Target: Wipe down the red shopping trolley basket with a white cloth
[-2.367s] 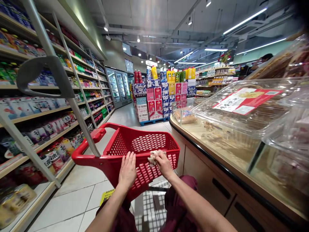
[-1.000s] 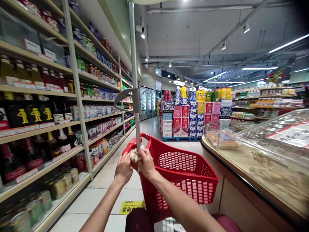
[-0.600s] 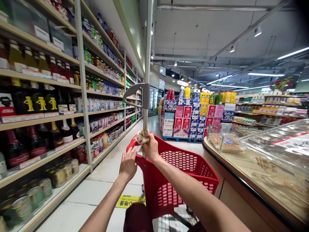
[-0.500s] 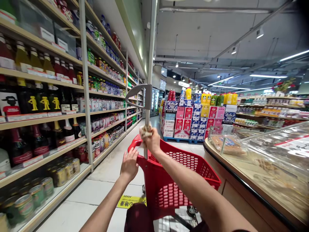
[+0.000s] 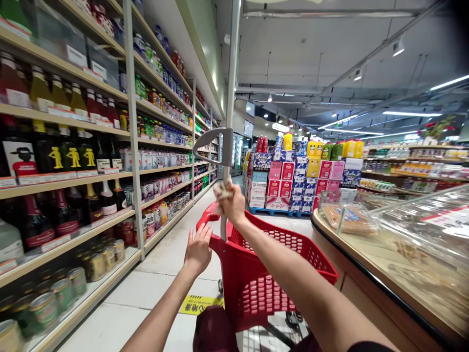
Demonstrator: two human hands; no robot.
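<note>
My right hand (image 5: 233, 203) is closed on a crumpled whitish-brown cloth (image 5: 223, 189), pressed against an upright light-grey pole (image 5: 223, 226). A grey loop handle (image 5: 227, 146) sits on the pole just above that hand. The pole's lower end stands at the rear rim of a red plastic shopping cart (image 5: 245, 293). My left hand (image 5: 198, 249) lies with its fingers stretched out on the cart's red push handle (image 5: 208, 215), left of the pole. Part of the cloth is covered by my right fingers.
Shelves (image 5: 76, 176) of bottles and cans run along the left. A glass-covered display counter (image 5: 318, 230) curves close by on the right. Stacked drink boxes (image 5: 280, 188) stand ahead. A yellow wet-floor sticker (image 5: 196, 304) is on the white tiles beside my knee (image 5: 215, 330).
My right hand and the cloth have shifted slightly up along the pole. My left hand stays on the cart's push handle. The whole view has slid slightly to the right.
</note>
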